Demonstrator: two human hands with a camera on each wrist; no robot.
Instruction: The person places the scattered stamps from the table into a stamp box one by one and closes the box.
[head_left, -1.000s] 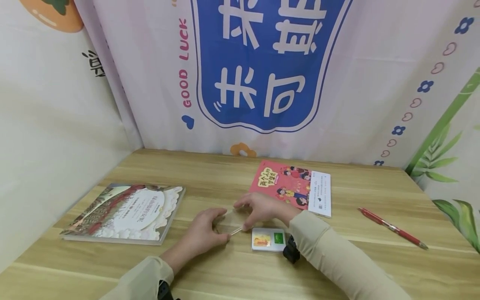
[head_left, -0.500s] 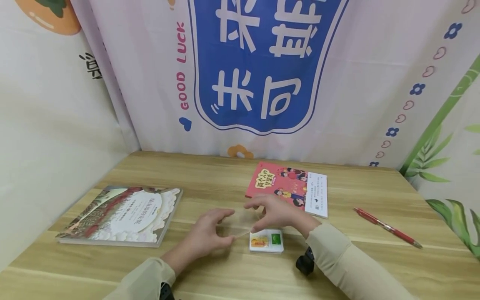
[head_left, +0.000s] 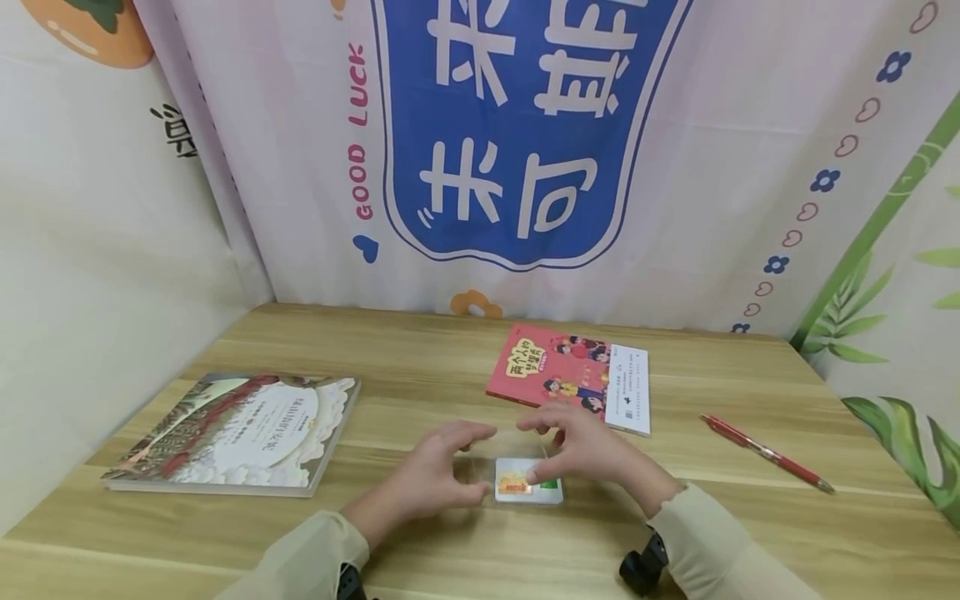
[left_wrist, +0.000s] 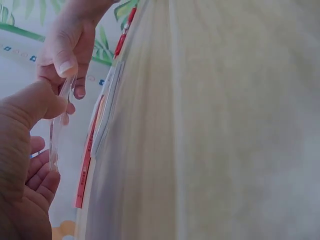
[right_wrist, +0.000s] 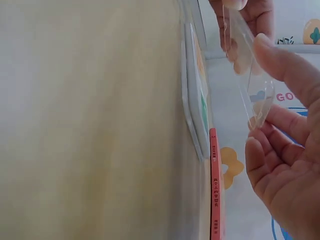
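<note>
A thin clear plastic cover [right_wrist: 256, 82], like a shallow box lid, is held up between both hands. My left hand [head_left: 431, 479] pinches its left end, thumb on the near side and fingertips on the far side. My right hand [head_left: 596, 450] grips the right end the same way, and its thumb overlaps the card stack in the head view. That flat white stack of cards [head_left: 512, 482], with an orange picture and a green patch on top, lies on the table just below the cover. In the right wrist view the stack [right_wrist: 197, 85] shows a separate lower layer along its edge.
Behind the hands lies a red and white booklet [head_left: 555, 367]. A larger picture book [head_left: 247, 433] is on the left, and a red pen [head_left: 768, 452] on the right. The wooden table [head_left: 375, 337] meets a printed curtain [head_left: 690, 208] at the back.
Both hands have moved right, carrying the clear cover from beside the card stack to above it. The stack, books and pen stay in place on the table; the head view has shifted slightly.
</note>
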